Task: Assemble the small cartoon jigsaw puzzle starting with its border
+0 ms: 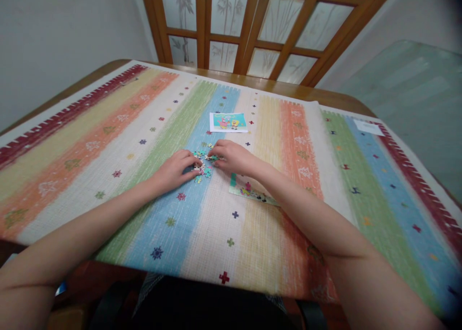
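A small heap of jigsaw puzzle pieces [206, 170], mostly teal and green with some pale ones, lies on the blue stripe of the tablecloth. My left hand [177, 170] rests at the heap's left side, thumb and fingers curved apart around its edge. From the right, my right hand [233, 156] reaches onto the pieces with bent fingers and the thumb set apart. Whether a single piece sits under either set of fingertips is too small to make out. Partly covered by my right forearm is a flat, colourful cartoon picture [246, 189], green, pink and yellow.
A cartoon picture card [228, 122] lies beyond my hands. A small white paper [369, 127] is at the far right. The striped tablecloth [159, 243] covers a wooden table; behind it stand wood-framed glass doors [231, 34]. A greenish translucent panel [407, 89] stands at right.
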A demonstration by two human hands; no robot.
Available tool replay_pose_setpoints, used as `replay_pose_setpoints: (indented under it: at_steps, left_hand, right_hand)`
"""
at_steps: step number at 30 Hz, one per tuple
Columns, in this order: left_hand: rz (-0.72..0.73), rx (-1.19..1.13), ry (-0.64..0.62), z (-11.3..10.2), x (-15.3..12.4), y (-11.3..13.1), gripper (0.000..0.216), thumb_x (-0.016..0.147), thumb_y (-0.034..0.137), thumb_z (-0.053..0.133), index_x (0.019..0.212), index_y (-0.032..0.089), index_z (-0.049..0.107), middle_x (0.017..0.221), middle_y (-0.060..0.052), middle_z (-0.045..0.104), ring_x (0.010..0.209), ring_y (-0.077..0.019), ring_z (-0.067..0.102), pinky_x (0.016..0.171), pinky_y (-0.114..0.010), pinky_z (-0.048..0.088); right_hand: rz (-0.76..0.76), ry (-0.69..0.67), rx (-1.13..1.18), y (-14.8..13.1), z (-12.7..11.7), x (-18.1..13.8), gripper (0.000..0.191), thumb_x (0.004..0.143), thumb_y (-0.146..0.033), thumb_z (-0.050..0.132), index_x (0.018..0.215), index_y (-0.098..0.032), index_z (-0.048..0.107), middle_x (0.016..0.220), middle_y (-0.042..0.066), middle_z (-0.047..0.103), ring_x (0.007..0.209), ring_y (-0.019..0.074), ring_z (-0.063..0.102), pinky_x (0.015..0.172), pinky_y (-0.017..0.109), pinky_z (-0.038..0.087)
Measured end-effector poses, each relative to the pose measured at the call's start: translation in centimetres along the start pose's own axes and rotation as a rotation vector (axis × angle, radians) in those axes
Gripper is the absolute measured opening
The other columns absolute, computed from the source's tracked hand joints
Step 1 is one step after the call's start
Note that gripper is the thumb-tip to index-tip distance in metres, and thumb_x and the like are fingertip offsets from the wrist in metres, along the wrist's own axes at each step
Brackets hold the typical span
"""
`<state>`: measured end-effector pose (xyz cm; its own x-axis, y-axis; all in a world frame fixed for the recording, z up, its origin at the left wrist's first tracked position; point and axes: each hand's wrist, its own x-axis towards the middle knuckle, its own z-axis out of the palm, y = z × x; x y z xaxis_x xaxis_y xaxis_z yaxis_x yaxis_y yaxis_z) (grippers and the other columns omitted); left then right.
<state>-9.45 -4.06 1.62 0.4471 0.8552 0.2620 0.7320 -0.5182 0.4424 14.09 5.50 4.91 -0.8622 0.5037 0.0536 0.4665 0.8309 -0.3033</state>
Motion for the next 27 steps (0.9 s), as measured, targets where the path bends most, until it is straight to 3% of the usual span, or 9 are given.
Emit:
replay_pose_setpoints:
  at_steps: [3,7,13,17,27]
  left_hand:
    - [-0.006,-0.029,-0.014,-0.2,0.7,-0.4,0.031,0.103,0.045,0.053,0.108,0.02,0.071,0.099,-0.008,0.069,0.096,-0.0232,0.064,0.09,-0.038,0.049]
    - [-0.1,-0.036,0.0,-0.6,1.7,-0.7,0.039,0.104,0.045,0.046,0.098,0.019,0.074,0.092,-0.008,0.072,0.087,-0.0217,0.066,0.084,-0.034,0.049]
    - [-0.314,-0.137,0.001,-0.7,2.7,-1.5,0.039,0.098,0.048,0.053,0.093,0.018,0.077,0.079,-0.004,0.075,0.073,-0.0189,0.066,0.071,-0.029,0.047]
    - [-0.412,-0.228,-0.021,-0.8,3.1,-1.9,0.037,0.094,0.049,0.058,0.095,0.018,0.078,0.082,-0.005,0.077,0.07,-0.0182,0.067,0.066,-0.028,0.048]
    - [-0.451,-0.343,-0.065,-0.9,3.4,-2.6,0.04,0.091,0.054,0.062,0.09,0.017,0.078,0.079,-0.007,0.077,0.065,-0.0168,0.066,0.064,-0.027,0.05]
  right_hand:
    - [-0.047,-0.037,0.03,-0.1,0.0,0.0,0.028,0.086,-0.017,0.072,0.113,-0.021,0.077,0.111,0.011,0.066,0.102,0.0232,0.06,0.091,0.034,0.045]
    - [-0.015,-0.033,0.018,0.1,0.2,-0.2,0.025,0.088,-0.011,0.065,0.107,-0.018,0.079,0.11,0.012,0.067,0.099,0.0224,0.061,0.091,0.033,0.046]
    - [0.067,0.028,-0.002,0.4,-0.4,-0.9,0.026,0.089,-0.01,0.062,0.107,-0.015,0.079,0.104,0.012,0.067,0.097,0.0218,0.062,0.089,0.031,0.046]
    - [0.108,0.012,0.011,0.2,-0.5,-0.9,0.026,0.089,-0.01,0.062,0.107,-0.016,0.079,0.103,0.012,0.068,0.092,0.0211,0.062,0.085,0.031,0.046]
    - [0.159,0.043,0.023,0.3,0.2,0.5,0.027,0.093,-0.013,0.057,0.108,-0.017,0.079,0.106,0.012,0.069,0.096,0.0208,0.061,0.083,0.03,0.043]
